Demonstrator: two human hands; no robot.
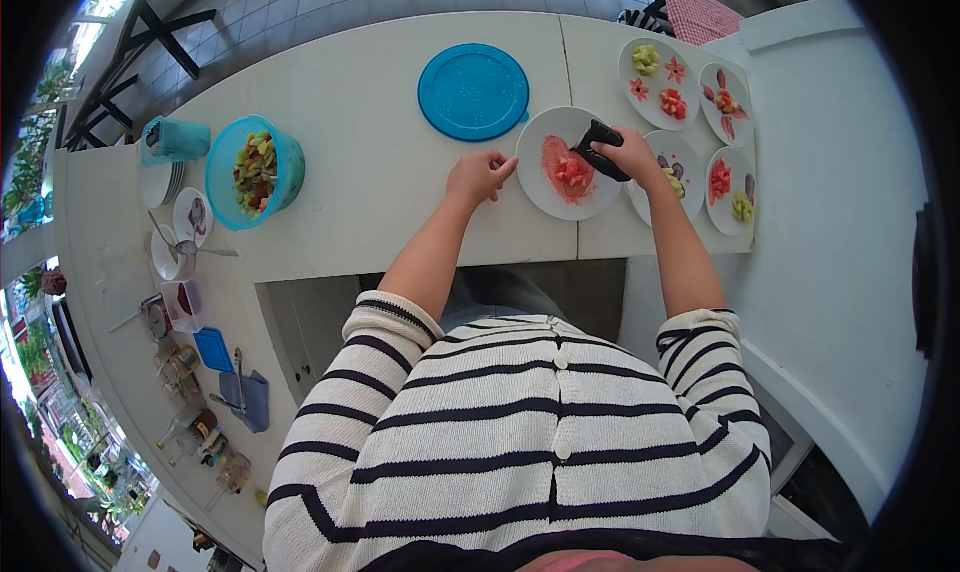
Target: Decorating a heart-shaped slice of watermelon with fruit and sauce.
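My right hand point(632, 155) is closed around a small black container point(602, 149), tilted over the right part of a white plate point(534, 191). On that plate lie red fruit pieces point(573, 173) on a patch of red powder or sauce. My left hand point(478, 178) hovers at the plate's left edge, its thumb and fingertips close together; I cannot tell whether something tiny is between them. Beyond my left hand lies a round blue lid point(473, 91) with droplets on it. A white plate point(685, 138) with green pieces is partly hidden behind my right hand and wrist.
Several plates with red and green fruit, one an oval plate point(637, 110), stand at the right. At the left are a blue bowl point(292, 174) of mixed cut fruit, a blue container point(187, 141), small plates, ladles and a clear plastic box point(182, 306). A white wall point(825, 159) bounds the right side.
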